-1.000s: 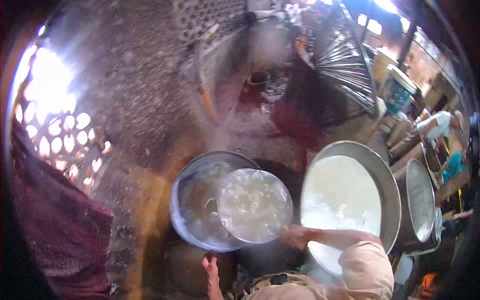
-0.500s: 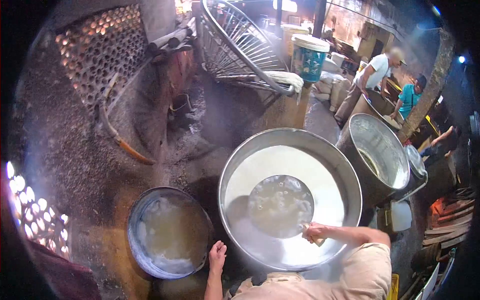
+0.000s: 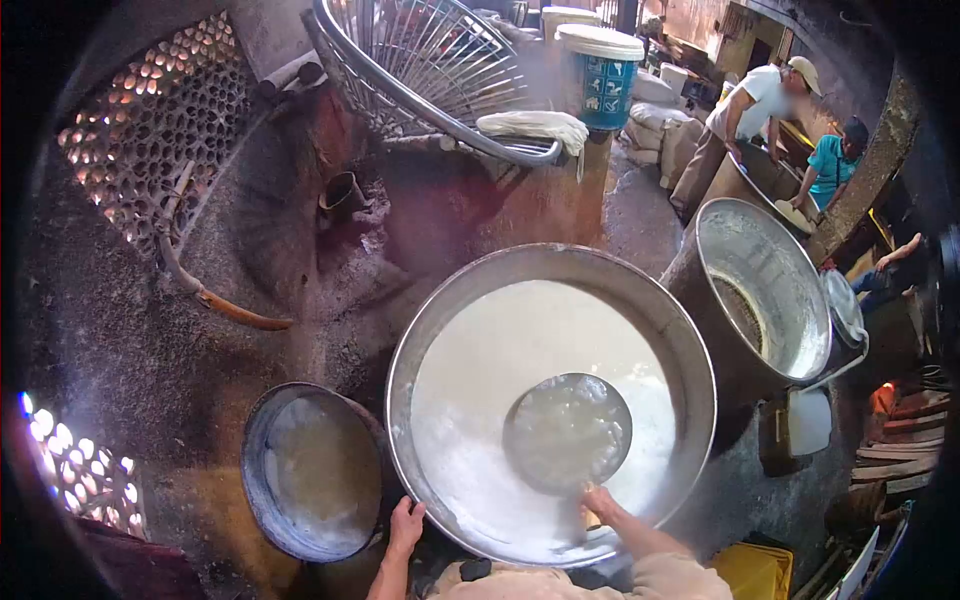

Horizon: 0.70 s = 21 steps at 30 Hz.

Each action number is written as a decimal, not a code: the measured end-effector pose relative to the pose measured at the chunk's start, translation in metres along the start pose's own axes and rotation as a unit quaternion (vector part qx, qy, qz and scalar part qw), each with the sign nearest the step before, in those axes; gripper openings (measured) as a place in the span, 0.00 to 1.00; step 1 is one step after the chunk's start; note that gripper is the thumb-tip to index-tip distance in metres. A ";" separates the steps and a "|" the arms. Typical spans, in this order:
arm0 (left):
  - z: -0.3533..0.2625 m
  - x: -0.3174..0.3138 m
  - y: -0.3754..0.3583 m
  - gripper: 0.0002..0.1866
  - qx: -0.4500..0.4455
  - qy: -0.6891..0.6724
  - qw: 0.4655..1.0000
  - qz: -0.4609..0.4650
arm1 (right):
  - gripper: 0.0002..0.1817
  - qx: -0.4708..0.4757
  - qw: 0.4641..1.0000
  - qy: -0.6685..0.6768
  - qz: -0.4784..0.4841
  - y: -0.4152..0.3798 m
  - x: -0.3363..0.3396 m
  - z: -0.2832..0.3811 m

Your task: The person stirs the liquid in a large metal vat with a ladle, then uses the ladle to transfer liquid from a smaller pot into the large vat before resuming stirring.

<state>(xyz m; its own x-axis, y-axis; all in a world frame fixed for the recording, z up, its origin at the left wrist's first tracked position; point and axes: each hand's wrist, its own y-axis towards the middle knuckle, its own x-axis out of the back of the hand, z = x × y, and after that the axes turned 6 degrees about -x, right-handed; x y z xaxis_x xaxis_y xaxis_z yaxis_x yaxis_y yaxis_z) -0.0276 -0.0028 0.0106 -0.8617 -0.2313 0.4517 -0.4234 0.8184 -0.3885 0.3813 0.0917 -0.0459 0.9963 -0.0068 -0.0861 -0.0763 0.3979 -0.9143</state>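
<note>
A big round metal vat (image 3: pixel 402 400) holds a whitish liquid. In it lies a round, shallow ladle (image 3: pixel 568 432) with cloudy, bubbly liquid inside. My right hand (image 3: pixel 599 503) is closed around the ladle's short handle at its near edge. At the vat's lower left rim is my left hand (image 3: pixel 406 522), fingers up and slightly apart, with nothing visible in it. Just left of that hand stands a smaller round tub (image 3: pixel 258 490) with murky, brownish liquid and foam.
A large empty-looking metal drum (image 3: pixel 790 270) stands at the right, with two people (image 3: pixel 750 115) (image 3: pixel 828 170) beyond it. Behind the vat are a lidded bucket (image 3: pixel 597 85) and a curved metal rack (image 3: pixel 410 85). A yellow crate (image 3: pixel 755 572) sits at lower right.
The ladle and my right hand have moved nearer to my body within the vat. My left hand has come to the vat's rim. The whole view has shifted slightly.
</note>
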 end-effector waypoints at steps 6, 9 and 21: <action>-0.001 0.002 -0.002 0.12 -0.011 0.019 1.000 0.009 | 0.04 -0.064 0.978 0.171 0.103 0.026 -0.041 -0.043; -0.008 0.001 -0.004 0.13 -0.023 0.004 1.000 0.000 | 0.04 -0.104 0.951 0.248 0.153 0.037 -0.076 -0.058; 0.006 0.042 -0.032 0.21 0.005 -0.147 0.989 -0.008 | 0.06 -0.267 0.772 0.311 0.487 -0.025 -0.211 -0.040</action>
<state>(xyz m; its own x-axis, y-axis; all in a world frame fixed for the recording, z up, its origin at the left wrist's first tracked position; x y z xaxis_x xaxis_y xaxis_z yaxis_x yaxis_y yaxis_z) -0.0520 -0.0416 0.0373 -0.8984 -0.3886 0.2047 -0.4390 0.8088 -0.3913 0.1710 0.0466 -0.0209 0.2570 -0.4473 -0.8567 -0.9472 0.0592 -0.3150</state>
